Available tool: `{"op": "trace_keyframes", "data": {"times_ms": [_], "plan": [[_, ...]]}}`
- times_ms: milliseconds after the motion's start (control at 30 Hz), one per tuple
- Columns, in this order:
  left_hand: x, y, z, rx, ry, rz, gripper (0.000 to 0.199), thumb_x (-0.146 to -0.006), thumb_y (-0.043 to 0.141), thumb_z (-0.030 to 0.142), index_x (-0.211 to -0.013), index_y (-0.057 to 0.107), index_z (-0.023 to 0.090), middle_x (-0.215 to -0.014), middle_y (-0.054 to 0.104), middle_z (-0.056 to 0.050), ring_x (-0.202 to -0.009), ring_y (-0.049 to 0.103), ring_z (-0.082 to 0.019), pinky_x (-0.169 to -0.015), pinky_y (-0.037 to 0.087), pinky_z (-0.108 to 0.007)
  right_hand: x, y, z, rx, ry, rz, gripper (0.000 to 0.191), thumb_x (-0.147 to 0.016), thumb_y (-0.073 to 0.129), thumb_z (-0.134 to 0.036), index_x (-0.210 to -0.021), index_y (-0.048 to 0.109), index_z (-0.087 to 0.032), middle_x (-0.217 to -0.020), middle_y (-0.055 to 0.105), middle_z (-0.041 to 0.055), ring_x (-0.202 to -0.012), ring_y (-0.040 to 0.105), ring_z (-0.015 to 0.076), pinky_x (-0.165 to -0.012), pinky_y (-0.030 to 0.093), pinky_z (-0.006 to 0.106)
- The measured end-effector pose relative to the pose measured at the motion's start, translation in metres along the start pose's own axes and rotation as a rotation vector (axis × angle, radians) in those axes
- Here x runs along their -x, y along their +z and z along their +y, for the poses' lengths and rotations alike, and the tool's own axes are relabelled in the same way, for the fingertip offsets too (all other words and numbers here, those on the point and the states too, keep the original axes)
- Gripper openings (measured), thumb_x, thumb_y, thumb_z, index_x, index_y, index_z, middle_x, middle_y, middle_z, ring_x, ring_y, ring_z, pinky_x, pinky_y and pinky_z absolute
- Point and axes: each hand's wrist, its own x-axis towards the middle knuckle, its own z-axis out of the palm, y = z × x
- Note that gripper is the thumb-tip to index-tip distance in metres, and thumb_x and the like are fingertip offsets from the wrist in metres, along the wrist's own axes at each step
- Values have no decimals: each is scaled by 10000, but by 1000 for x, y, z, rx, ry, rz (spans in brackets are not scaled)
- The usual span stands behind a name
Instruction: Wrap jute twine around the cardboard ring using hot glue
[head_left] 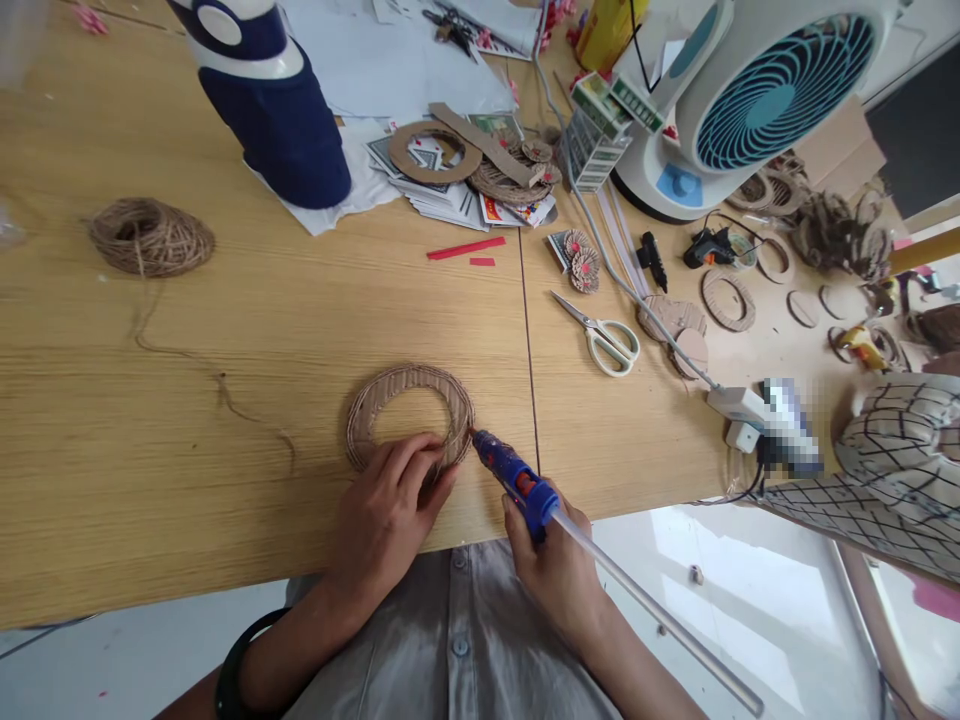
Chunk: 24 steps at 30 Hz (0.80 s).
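A corrugated cardboard ring (367,412) with twine laid round its edge lies on the table near its front edge. My left hand (394,497) grips the near side of this ring, fingers bent over its inner edge and thumb on the near right part. In my right hand (559,555) is a blue glue gun (517,478), with a long clear glue stick (660,620) jutting from its back. The gun's nozzle meets the right outer edge of the ring, touching or very close. Left of the ring, a loose piece of twine (247,415) trails from a twine ball (154,238).
White-handled scissors (611,345) lie right of the ring. Red strips (465,248) are farther back. A navy bottle-like object (277,130), playing cards (442,205) and a fan (765,110) stand or lie behind. A white cable (600,230) runs to a power strip (735,403). Another person's checked sleeve (900,430) is at right.
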Motion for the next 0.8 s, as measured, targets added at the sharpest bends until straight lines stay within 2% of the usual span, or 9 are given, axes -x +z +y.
{"op": "trace_keyframes", "data": {"times_ms": [133, 267, 433, 633, 800], "plan": [[0, 0, 0, -8, 0, 2, 190, -926, 661, 290, -1070, 592, 188, -1108, 678, -42, -1009, 646, -205, -907, 516, -339, -4, 6, 0, 5, -9, -18, 290, -995, 459, -370, -813, 603, -195, -648, 667, 44, -545, 653, 202, -489, 427, 267], [0, 0, 0, -9, 5, 2, 174, -923, 663, 274, -1058, 591, 191, -1100, 681, -39, -996, 648, -200, -909, 516, -337, -5, 8, 3, 25, -40, 40, 355, -1014, 419, -396, -797, 614, -192, -628, 665, 53, -520, 636, 197, -474, 411, 273], [1, 2, -1, 9, -11, 19, 181, -915, 675, 272, -1064, 601, 201, -1096, 682, -42, -1000, 652, -203, -910, 526, -343, 0, 10, 6, 12, 12, 31, 377, -1017, 418, -445, -847, 632, -186, -657, 685, 63, -549, 654, 203, -497, 444, 273], [4, 4, -5, 35, 1, 35, 400, -906, 689, 252, -1280, 561, 192, -1212, 649, -75, -1111, 636, -214, -999, 514, -353, 3, 15, 9, -48, 54, 26, 350, -1003, 447, -440, -864, 641, -184, -678, 698, 66, -579, 679, 210, -527, 493, 274], [5, 4, -6, 26, 64, 8, 316, -890, 700, 195, -1196, 622, 211, -1210, 655, -56, -1030, 643, -193, -952, 531, -342, 3, 15, 13, -132, 82, -4, 292, -973, 489, -380, -937, 674, -156, -776, 744, 91, -667, 720, 225, -582, 543, 282]]}}
